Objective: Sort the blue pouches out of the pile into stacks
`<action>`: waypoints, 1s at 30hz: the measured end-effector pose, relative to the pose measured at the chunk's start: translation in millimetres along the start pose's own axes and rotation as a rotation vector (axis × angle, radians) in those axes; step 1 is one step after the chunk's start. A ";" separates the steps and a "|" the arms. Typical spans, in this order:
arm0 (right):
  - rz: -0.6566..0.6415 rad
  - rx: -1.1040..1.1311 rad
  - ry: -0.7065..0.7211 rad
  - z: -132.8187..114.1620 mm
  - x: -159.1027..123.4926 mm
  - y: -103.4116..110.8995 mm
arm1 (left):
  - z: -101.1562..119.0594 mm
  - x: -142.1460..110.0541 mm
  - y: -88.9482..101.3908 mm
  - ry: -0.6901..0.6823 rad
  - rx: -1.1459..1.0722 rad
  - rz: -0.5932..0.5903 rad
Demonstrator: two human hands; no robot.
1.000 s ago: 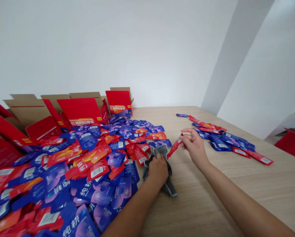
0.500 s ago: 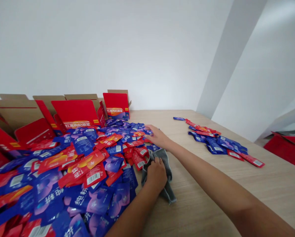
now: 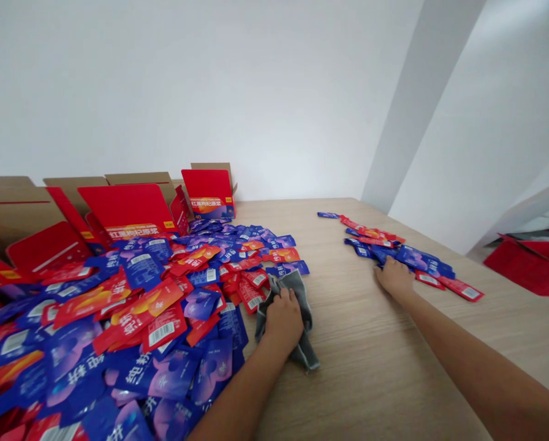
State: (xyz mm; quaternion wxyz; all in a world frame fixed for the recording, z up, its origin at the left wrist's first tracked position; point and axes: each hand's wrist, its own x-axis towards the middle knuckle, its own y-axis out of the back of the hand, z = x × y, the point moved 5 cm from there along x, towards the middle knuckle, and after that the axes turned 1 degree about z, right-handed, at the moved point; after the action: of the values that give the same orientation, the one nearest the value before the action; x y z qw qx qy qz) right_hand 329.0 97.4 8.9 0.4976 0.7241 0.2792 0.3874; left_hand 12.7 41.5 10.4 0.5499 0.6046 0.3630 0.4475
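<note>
My left hand (image 3: 283,315) is closed on a crumpled grey cloth (image 3: 297,285), pressed to the table beside the big heap of sachets (image 3: 136,312). The heap mixes blue and red-orange sachets, some with barcodes up. Across the table my right hand (image 3: 395,278) lies at the near edge of a smaller row of sachets (image 3: 424,260). Its fingers are bent down onto a blue sachet, which the hand mostly covers. Several sachets, a red-orange one (image 3: 281,255) among them, stick out at the heap's right edge, just beyond the cloth.
Open red cartons (image 3: 122,208) with brown flaps stand behind the heap at left. Another red carton (image 3: 209,193) stands near the wall. The wooden table (image 3: 339,343) runs between heap and row. A red object (image 3: 527,263) lies beyond the table's right edge.
My right hand has moved from the heap's right edge to the row of sachets on the right. Sachets lie fanned out where it was. My left hand stays on the cloth.
</note>
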 end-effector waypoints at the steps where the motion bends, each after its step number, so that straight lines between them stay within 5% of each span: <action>1: 0.005 0.020 0.096 -7.1 -3.7 -2.2 | 0.3 -0.1 0.9 0.001 -0.005 0.002; 7: -0.069 0.172 0.529 -71.8 -56.3 -16.3 | -7.9 2.1 3.4 0.031 -0.106 0.005; 11: -0.118 0.414 0.898 -120.7 -120.5 -9.5 | -15.4 -0.7 15.0 0.091 -0.338 0.155; 14: -0.211 0.573 1.136 -139.9 -160.4 1.8 | -4.3 -6.2 22.8 -0.006 -0.398 0.225; 19: -0.237 0.478 0.969 -126.2 -157.7 -4.6 | 5.1 -3.9 9.9 -0.069 -0.158 -0.002; 24: -0.301 0.425 0.907 -113.0 -145.8 -20.8 | -3.3 0.8 5.8 0.025 -0.025 -0.029; 30: -0.289 0.629 0.980 -111.4 -143.3 -21.5 | 33.6 -8.6 7.5 -0.224 -0.116 -0.057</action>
State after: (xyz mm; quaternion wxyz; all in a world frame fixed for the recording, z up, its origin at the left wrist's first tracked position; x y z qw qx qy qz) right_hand 157.1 47.9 -29.0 0.1203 0.5286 0.6729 0.5033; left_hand 41.0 21.2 16.8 0.6337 0.6073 0.2898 0.3817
